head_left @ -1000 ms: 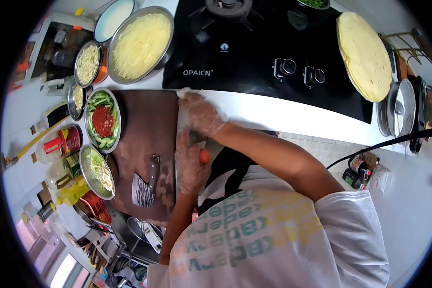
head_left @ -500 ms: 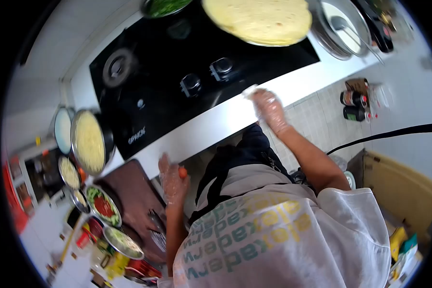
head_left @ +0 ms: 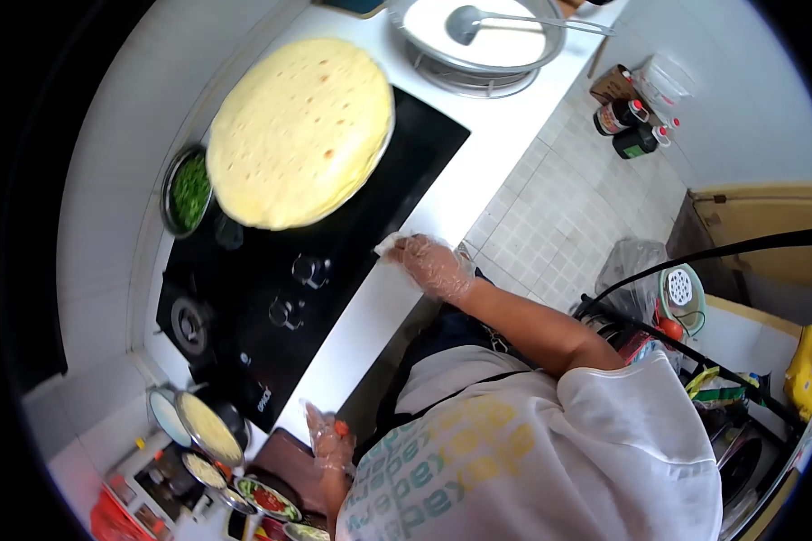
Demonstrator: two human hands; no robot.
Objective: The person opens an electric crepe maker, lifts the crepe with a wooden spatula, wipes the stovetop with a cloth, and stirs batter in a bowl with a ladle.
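I am seeing the right hand [head_left: 430,266] gripping a white cloth [head_left: 388,243] at the cooktop's [head_left: 415,153] front edge, the left hand [head_left: 326,444] holding an orange-red item [head_left: 341,428] near the counter's [head_left: 376,311] front edge. I am judging wiping unfinished, remaining extent unclear.

Counter [head_left: 478,167]: stove [head_left: 424,144] is set in; board [head_left: 289,460] is laid on.
Stove: plated flatbreads [head_left: 302,131] are carried.
Floor [head_left: 550,207]: two bottles [head_left: 636,142] are stood near the wall [head_left: 740,135].
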